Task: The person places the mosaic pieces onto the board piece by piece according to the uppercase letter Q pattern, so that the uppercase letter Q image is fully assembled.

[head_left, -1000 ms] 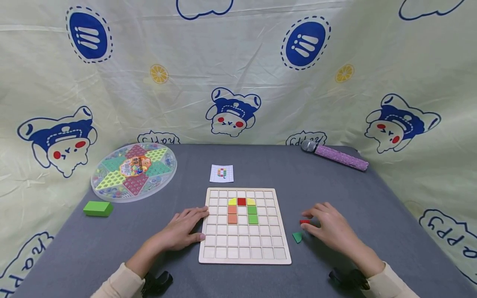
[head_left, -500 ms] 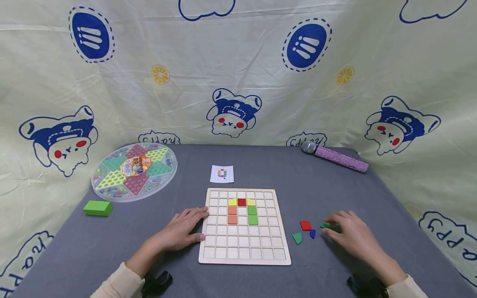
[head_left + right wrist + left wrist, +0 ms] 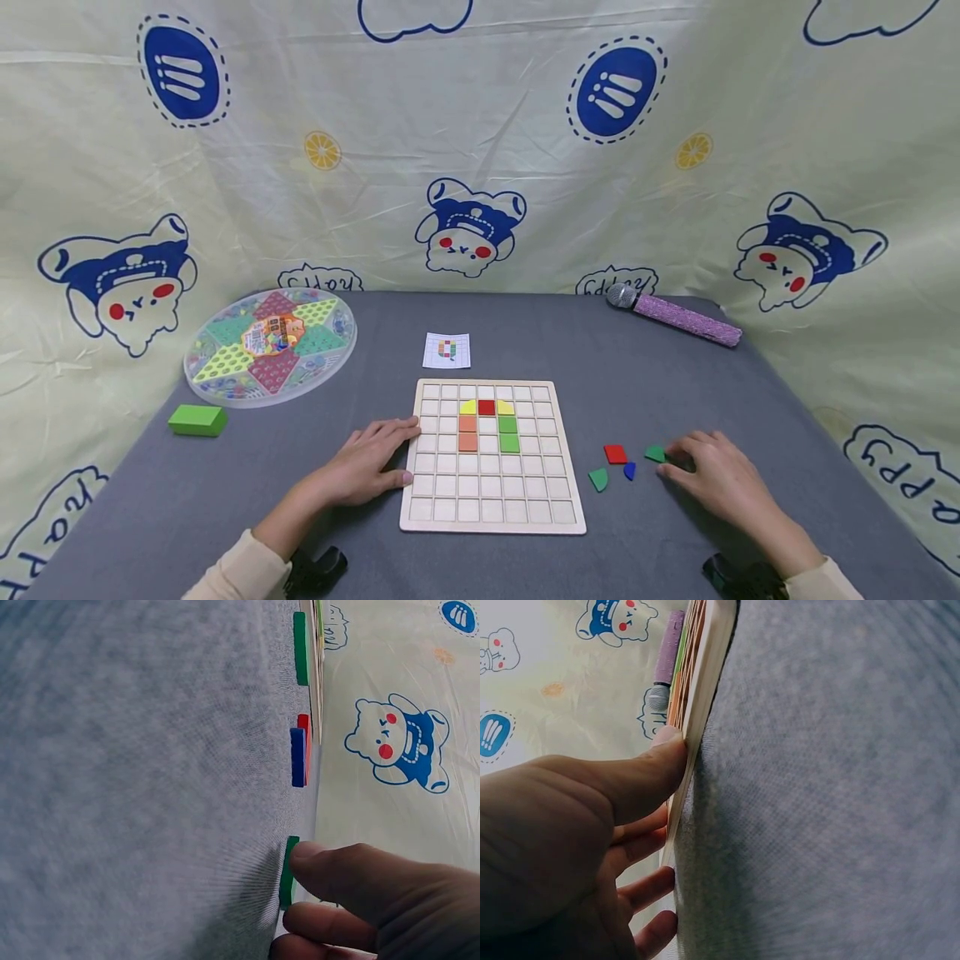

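Touching a square wooden grid board (image 3: 491, 485), left hand (image 3: 369, 462) lies uncurled; right of the board, right hand (image 3: 716, 473), fingers apart, adjoins a flat green piece (image 3: 655, 454).

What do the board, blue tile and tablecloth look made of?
Board: probably wood, matte finish; pale tan surface and edge.
Blue tile: painted wood or plastic, can't tell which; strong, solid colour with no visible grain.
Tablecloth: fabric, likely woven or knit, matte; a fine thread texture shows in the left wrist view.
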The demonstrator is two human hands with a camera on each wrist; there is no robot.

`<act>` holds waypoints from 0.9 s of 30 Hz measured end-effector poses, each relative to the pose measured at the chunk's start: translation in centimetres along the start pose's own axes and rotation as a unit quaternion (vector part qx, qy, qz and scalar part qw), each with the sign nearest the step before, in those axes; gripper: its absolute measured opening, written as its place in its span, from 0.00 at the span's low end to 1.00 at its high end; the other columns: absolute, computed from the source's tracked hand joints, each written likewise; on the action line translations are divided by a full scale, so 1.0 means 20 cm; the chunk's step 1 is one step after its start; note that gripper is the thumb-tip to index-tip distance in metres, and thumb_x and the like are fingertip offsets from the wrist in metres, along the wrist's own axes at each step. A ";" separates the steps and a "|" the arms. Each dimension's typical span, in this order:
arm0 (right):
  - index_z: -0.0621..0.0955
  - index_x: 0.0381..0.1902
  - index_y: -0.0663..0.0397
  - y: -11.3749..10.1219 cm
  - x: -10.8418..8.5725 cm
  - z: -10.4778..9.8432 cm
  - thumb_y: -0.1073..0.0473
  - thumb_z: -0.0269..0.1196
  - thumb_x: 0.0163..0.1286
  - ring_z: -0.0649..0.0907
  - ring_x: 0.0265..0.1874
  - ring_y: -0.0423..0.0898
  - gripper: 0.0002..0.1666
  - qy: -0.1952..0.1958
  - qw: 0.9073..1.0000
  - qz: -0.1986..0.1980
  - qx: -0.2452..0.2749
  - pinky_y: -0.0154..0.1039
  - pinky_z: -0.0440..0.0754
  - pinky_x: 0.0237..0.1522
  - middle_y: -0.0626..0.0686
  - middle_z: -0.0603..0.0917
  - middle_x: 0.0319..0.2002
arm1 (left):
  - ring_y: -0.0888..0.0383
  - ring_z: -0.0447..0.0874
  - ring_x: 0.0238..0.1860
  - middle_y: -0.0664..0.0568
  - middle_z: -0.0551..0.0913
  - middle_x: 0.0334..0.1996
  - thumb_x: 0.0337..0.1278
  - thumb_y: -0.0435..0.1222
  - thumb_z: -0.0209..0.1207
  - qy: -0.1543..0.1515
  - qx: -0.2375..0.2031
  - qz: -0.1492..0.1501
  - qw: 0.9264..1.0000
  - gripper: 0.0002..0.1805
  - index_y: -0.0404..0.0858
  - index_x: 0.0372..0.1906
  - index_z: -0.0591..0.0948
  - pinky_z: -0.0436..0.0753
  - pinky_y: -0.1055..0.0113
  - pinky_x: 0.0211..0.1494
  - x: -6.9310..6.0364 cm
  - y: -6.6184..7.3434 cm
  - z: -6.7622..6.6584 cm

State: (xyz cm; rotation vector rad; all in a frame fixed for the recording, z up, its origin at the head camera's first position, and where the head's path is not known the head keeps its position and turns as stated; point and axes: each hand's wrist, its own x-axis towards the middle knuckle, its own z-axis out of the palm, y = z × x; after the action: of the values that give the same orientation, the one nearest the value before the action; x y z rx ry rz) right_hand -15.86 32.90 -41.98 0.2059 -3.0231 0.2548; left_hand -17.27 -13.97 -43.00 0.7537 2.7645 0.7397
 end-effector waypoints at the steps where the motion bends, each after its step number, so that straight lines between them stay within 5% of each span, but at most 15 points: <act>1: 0.85 0.33 0.52 0.00 0.00 0.00 0.49 0.70 0.53 0.76 0.33 0.49 0.15 -0.001 1.000 0.000 -0.001 0.47 0.72 0.32 0.50 0.83 0.32 | 0.46 0.60 0.68 0.48 0.62 0.71 0.58 0.44 0.61 0.000 0.001 0.000 1.000 0.34 0.40 0.68 0.66 0.60 0.41 0.61 0.00 0.00 0.00; 12: 0.84 0.35 0.51 -0.02 0.02 0.01 0.46 0.70 0.54 0.76 0.35 0.49 0.17 -0.024 1.000 0.005 0.003 0.48 0.73 0.33 0.50 0.81 0.33 | 0.44 0.60 0.68 0.47 0.63 0.70 0.58 0.44 0.60 0.004 0.001 0.007 1.000 0.33 0.39 0.67 0.66 0.60 0.40 0.60 -0.01 0.00 -0.01; 27: 0.85 0.35 0.50 -0.07 0.04 0.04 0.49 0.70 0.53 0.76 0.35 0.48 0.14 0.000 1.000 -0.023 0.006 0.48 0.74 0.35 0.48 0.80 0.33 | 0.43 0.61 0.68 0.46 0.63 0.70 0.58 0.42 0.60 0.010 0.002 0.022 1.000 0.33 0.38 0.67 0.66 0.60 0.39 0.59 -0.02 0.01 -0.01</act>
State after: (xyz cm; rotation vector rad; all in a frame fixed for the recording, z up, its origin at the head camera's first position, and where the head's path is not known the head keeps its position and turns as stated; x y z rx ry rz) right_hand -16.58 31.36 -42.41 0.2766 -3.0134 0.2694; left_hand -16.93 -14.14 -42.76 0.8156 2.7769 0.7550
